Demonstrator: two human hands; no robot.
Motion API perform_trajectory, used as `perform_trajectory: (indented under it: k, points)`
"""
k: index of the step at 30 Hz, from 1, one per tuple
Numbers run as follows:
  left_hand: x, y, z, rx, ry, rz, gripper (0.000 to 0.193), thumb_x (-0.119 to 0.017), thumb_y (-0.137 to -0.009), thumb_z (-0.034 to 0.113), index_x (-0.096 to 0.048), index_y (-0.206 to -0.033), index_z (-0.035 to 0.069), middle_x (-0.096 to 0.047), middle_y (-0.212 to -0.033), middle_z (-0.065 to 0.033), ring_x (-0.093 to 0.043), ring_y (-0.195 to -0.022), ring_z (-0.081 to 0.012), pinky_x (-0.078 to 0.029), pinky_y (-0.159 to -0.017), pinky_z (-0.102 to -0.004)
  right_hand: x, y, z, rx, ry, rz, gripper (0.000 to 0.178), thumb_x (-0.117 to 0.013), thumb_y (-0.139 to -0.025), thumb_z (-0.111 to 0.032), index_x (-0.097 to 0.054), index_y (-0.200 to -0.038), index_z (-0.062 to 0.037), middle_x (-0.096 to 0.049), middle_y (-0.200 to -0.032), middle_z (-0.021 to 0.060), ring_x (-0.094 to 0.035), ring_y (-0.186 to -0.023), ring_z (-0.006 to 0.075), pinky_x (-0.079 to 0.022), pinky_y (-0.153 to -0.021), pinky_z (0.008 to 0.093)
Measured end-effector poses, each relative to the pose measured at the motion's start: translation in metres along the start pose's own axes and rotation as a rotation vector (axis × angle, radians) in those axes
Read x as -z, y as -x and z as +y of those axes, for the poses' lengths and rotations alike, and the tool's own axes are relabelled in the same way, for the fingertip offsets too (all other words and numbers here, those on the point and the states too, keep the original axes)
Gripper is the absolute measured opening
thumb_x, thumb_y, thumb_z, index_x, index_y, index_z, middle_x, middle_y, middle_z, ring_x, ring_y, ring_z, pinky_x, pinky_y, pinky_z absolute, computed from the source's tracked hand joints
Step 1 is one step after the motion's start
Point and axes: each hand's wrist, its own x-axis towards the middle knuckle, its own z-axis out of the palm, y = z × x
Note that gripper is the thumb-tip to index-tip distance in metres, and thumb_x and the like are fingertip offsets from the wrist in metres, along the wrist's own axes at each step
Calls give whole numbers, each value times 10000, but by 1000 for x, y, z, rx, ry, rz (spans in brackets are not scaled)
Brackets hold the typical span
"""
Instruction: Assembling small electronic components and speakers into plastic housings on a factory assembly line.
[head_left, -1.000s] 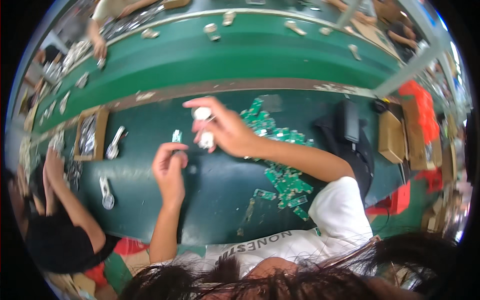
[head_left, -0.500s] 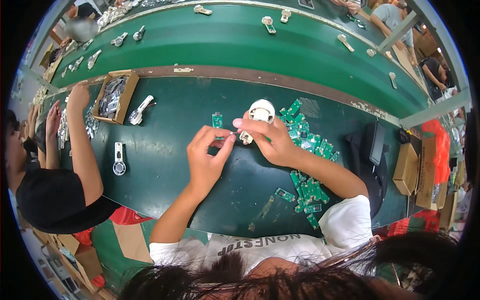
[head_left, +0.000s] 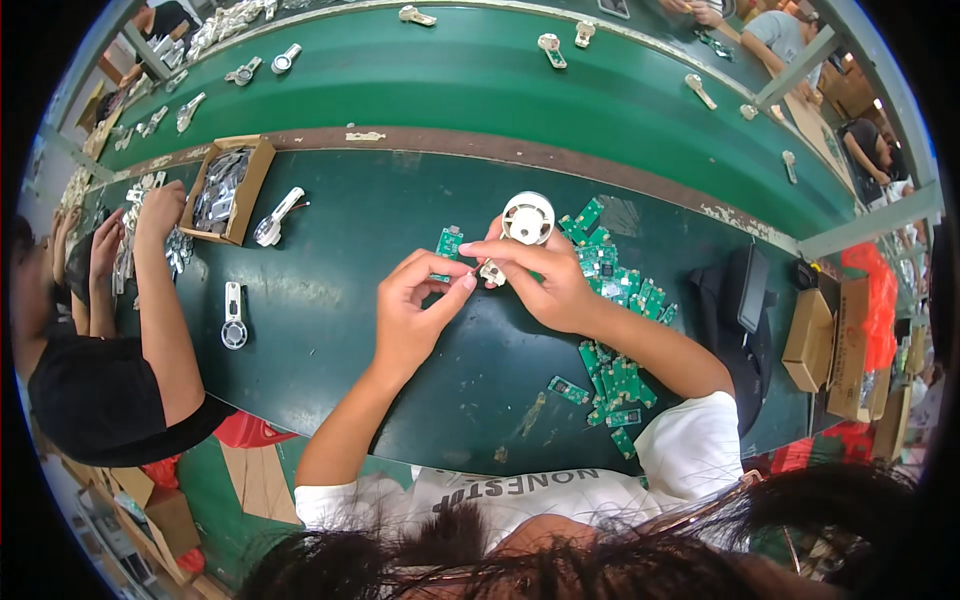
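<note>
My right hand (head_left: pixel 548 288) is closed around a white handheld fan body (head_left: pixel 528 220), its round, ribbed head pointing away from me. The fan's narrow lower end (head_left: pixel 491 272) shows between my two hands. My left hand (head_left: pixel 415 305) is pinched, thumb and forefinger meeting right beside that lower end. What it pinches is too small to name. Just beyond the left fingers is a green circuit board (head_left: pixel 447 243); whether it lies on the table or hangs from the fan I cannot tell.
Loose green circuit boards (head_left: pixel 620 375) are heaped under and beside my right forearm. Two white fan parts (head_left: pixel 234 315) lie left, near a cardboard box (head_left: pixel 238 205) of grey pieces. A co-worker's arm (head_left: pixel 160 300) reaches in there. Beyond runs a green conveyor belt (head_left: pixel 450 85). A black bag (head_left: pixel 730 320) lies right.
The circuit board by my left fingers has shifted right and tilted. The fan head has turned slightly, showing more of its ribbed face. Parts on the belt have moved right.
</note>
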Motion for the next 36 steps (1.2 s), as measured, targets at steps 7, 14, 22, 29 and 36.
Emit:
perform_trajectory:
  k: [7,14,22,29,36]
  points:
    - [3,-1,3,-206,-352,50,86,-692,-783,-16,-661,-862,-1,-615,-795,-71,-595,-713,-134,-495,-656,-237,-1,4,8,-43,122,-17,173,-746,-770,-59,-692,-935,-57,-547,-932,69,-549,-832,177,-463,-707,293]
    - [2,-4,7,-206,-390,26,98,-592,-795,-45,-646,-861,3,-610,-743,-73,-570,-643,-134,-445,-569,-245,-3,1,10,-225,-162,90,77,-681,-796,13,-652,-823,-52,-526,-972,51,-525,-888,145,-440,-733,298]
    - [7,-1,0,-20,-253,-65,263,-575,-784,-35,-609,-1040,15,-564,-717,-18,-512,-628,-79,-424,-590,-223,-3,1,3,-6,125,97,125,-737,-712,-27,-668,-804,-75,-562,-903,57,-543,-838,190,-436,-731,316]
    - [3,-3,5,59,102,-10,438,-626,-827,-51,-506,-1246,-5,-548,-953,-49,-557,-855,-109,-453,-766,-234,-1,5,13,-126,-95,146,81,-693,-780,32,-658,-831,-20,-557,-896,44,-535,-844,128,-435,-730,292]
    - [-4,-6,8,11,180,217,626,-678,-792,-43,-371,-1331,37,-451,-1099,-87,-581,-881,-145,-493,-761,-259,-12,8,-2,-462,-588,-39,21,-665,-825,30,-651,-839,25,-591,-949,85,-581,-865,128,-480,-714,247]
